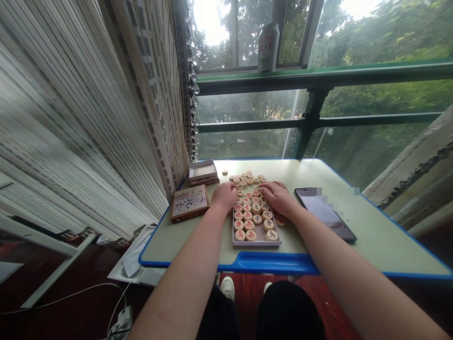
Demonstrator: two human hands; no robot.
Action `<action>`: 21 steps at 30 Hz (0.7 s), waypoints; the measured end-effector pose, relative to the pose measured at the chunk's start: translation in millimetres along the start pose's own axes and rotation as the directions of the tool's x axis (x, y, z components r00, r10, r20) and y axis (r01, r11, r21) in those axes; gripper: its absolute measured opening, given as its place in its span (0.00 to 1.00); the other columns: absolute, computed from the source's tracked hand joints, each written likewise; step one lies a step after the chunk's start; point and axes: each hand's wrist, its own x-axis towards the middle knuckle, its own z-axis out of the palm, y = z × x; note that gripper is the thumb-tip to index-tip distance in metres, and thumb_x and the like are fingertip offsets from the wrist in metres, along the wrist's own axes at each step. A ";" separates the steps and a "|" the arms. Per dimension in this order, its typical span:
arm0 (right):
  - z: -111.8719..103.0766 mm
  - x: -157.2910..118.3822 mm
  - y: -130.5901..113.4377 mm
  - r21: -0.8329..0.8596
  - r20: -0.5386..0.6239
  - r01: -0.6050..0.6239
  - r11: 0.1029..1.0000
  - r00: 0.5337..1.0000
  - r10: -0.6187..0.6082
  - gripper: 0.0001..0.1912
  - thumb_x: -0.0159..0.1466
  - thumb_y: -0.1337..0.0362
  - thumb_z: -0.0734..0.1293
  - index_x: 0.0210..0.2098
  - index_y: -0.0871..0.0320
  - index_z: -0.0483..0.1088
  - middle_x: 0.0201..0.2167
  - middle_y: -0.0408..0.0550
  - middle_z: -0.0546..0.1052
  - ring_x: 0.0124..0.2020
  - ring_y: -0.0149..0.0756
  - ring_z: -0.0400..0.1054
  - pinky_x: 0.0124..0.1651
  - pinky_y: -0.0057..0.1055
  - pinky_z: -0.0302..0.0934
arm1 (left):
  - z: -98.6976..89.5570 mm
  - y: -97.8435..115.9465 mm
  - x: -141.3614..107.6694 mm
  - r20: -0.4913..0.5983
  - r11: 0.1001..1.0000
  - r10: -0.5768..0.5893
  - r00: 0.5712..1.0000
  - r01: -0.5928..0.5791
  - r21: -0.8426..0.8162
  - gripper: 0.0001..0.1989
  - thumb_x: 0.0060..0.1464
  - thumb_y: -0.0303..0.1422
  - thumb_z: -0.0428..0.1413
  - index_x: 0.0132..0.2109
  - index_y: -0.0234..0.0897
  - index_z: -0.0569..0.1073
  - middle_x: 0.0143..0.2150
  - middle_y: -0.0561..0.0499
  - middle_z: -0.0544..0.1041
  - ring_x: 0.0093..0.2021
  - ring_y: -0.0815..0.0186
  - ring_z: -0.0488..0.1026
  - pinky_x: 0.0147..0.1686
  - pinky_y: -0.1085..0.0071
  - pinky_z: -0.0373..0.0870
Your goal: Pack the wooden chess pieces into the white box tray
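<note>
A shallow light tray [257,243] holds round wooden Chinese chess pieces [248,225] with red and black characters, set in rows with a gap near its front. More loose pieces [244,179] lie close together beyond it. My left hand [225,196] is at the tray's left side. Its fingers are curled inward by the far rows, and what they hold, if anything, is hidden. On the right side, my right hand [279,197] reaches over the tray's edge with fingers stretched, fingertips at the pieces there. One red piece [281,220] lies outside the tray, below my right palm.
A printed chess box [190,203] and an open box part [203,170] stand at the left. A lone piece [225,172] lies near them. A phone [323,212] lies at the right. A can [268,47] stands on the window rail. The table [382,245] has a blue edge.
</note>
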 end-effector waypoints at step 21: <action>1.1 1.7 2.2 0.265 -0.059 -0.151 0.952 0.983 0.173 0.27 0.61 0.65 0.57 0.60 0.62 0.55 0.48 0.56 0.73 0.46 0.41 0.68 0.50 0.38 0.59 | -5.0 -2.6 -4.2 -0.232 0.960 0.042 0.972 -0.104 -0.261 0.19 0.42 0.15 0.45 0.29 0.37 0.78 0.39 0.52 0.80 0.43 0.69 0.75 0.49 0.72 0.69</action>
